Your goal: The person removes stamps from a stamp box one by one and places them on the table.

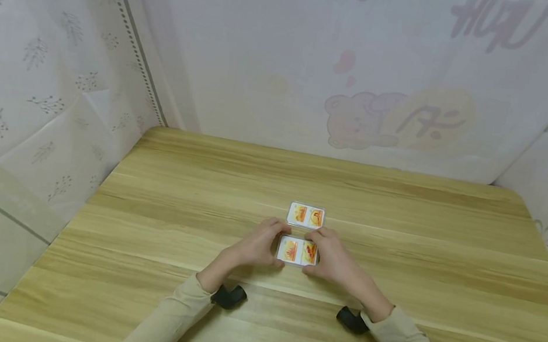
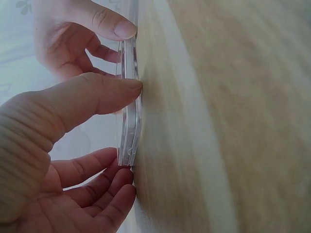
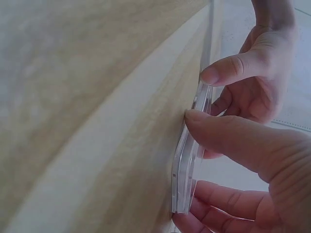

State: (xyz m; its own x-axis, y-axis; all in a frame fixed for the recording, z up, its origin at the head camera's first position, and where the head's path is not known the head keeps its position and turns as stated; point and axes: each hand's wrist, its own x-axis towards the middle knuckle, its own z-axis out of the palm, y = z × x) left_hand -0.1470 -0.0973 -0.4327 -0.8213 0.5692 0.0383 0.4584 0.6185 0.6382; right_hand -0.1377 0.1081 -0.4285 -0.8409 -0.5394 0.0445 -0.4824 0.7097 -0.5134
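Note:
Both hands hold a flat, clear plastic card case [image 1: 298, 251] low at the table, from its two short ends. Two orange and yellow pictures on white show through its top. My left hand [image 1: 261, 245] grips the left end, thumb on the near long edge and fingers round the far side. At the right end my right hand [image 1: 335, 258] does the same, mirrored. Edge-on in the left wrist view, the case [image 2: 129, 121] looks layered with bevelled corners. Just beyond the fingertips lies a second, similar case [image 1: 306, 215], flat on the table.
The wood-grain table [image 1: 197, 183] reaches back to a pale printed curtain [image 1: 248, 61], with another patterned curtain [image 1: 43, 77] along the left side. Black wrist mounts [image 1: 230, 297] sit below both wrists, near the tabletop.

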